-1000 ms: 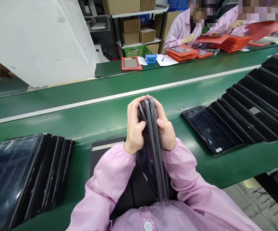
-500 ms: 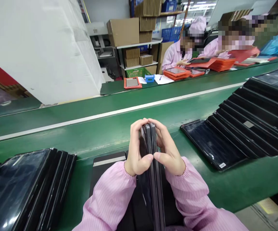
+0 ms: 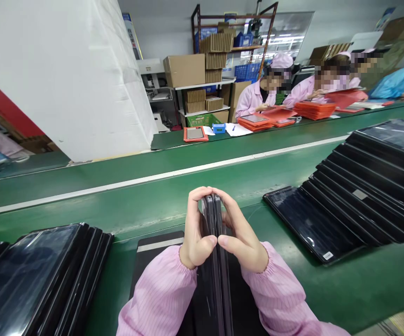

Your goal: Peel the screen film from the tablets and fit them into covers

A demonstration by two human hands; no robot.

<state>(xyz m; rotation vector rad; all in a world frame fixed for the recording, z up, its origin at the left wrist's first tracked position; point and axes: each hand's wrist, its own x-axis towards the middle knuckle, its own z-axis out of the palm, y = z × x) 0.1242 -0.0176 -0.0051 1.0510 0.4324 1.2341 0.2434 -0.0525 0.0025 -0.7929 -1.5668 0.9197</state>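
Observation:
Both of my hands grip a black folded tablet case [image 3: 212,224], which stands on edge between them with its long edge toward me. My left hand [image 3: 198,225] wraps its near side, and my right hand [image 3: 240,236] wraps the other, with the thumbs almost meeting at the front. The fingertips meet over its top end. Its lower part runs down towards my chest, and my pink striped sleeves lie on either side of it.
Overlapping glossy black cases [image 3: 30,275] lie at left, and a longer row [image 3: 349,196] lies at right, on the green conveyor belt [image 3: 125,205]. Beyond it, people in pink sit at a bench with orange cases [image 3: 253,122]. Shelves hold cartons.
The view has tilted upward, so my hands and the case sit lower in the picture. The case has come more upright, and my thumbs have closed toward each other.

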